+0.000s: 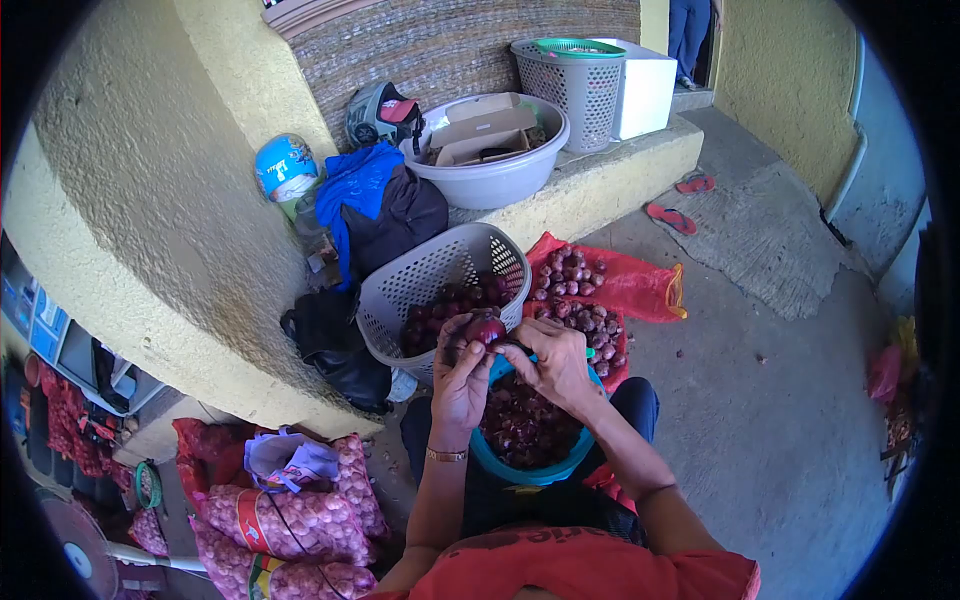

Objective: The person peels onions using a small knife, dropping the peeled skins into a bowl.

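Observation:
A dark red onion (pixel 484 329) is gripped in the fingers of my left hand (pixel 460 385). Close beside it, my right hand (pixel 558 362) is closed with its thumb and fingertips against the onion's side. A dark edge shows at those fingertips and a small green tip sticks out past the knuckles; I cannot make out what it is. Below both hands, between my knees, a blue tub (pixel 575 458) holds loose onion skins (pixel 530 425). Just beyond, a grey perforated basket (pixel 385 290) contains several red onions (pixel 450 305).
Red mesh sacks (pixel 645 285) with onions (pixel 570 272) lie ahead to the right. Mesh bags of garlic (pixel 320 520) stand at my left. On the ledge are a white basin (pixel 490 185) and a tall basket (pixel 567 100). Red slippers (pixel 670 218) and a person's legs (pixel 688 40) are farther off.

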`<move>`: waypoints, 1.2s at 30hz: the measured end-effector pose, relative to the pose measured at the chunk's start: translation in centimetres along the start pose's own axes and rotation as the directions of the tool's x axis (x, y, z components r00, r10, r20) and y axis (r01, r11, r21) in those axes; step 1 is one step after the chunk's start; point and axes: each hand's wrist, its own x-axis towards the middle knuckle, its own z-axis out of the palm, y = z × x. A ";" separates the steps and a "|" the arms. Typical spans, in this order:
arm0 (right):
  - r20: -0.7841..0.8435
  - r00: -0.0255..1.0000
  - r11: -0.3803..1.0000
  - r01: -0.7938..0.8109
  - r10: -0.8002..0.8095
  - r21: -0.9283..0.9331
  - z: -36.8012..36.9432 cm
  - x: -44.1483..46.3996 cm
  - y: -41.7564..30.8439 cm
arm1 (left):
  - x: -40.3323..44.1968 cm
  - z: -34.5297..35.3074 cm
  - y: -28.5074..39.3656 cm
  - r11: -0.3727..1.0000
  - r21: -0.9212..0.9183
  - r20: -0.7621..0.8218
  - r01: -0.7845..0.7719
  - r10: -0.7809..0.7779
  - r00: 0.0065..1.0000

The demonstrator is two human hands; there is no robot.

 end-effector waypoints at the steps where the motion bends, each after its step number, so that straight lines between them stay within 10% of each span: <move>1: 0.000 1.000 1.000 0.000 0.000 0.000 -0.1 0.0 -0.1 | 0.0 0.0 -0.1 1.000 -0.002 -0.002 -0.007 0.007 1.000; 15: 0.227 0.970 0.996 0.084 -0.091 0.039 1.1 -3.3 1.6 | 0.2 -0.1 0.3 0.996 -0.093 -0.035 -0.007 0.003 0.999; 18: 0.355 0.933 0.999 -0.038 0.048 -0.034 2.9 -5.9 3.4 | 0.0 0.5 0.5 0.998 0.027 -0.027 -0.061 0.061 0.998; 20: 0.386 0.916 0.993 -0.077 0.105 -0.088 4.6 -7.7 5.1 | -0.1 0.5 0.4 0.878 0.445 -0.017 -0.179 0.208 0.978; 29: 0.452 0.822 0.929 -0.232 0.346 -0.288 11.2 -16.5 13.3 | -0.2 1.4 0.0 0.433 0.798 0.212 -0.419 0.449 0.868; 36: 0.377 0.780 0.866 -0.461 0.499 -0.193 9.6 -13.8 11.9 | -0.1 -0.1 -0.5 0.620 0.731 0.097 -0.286 0.321 0.942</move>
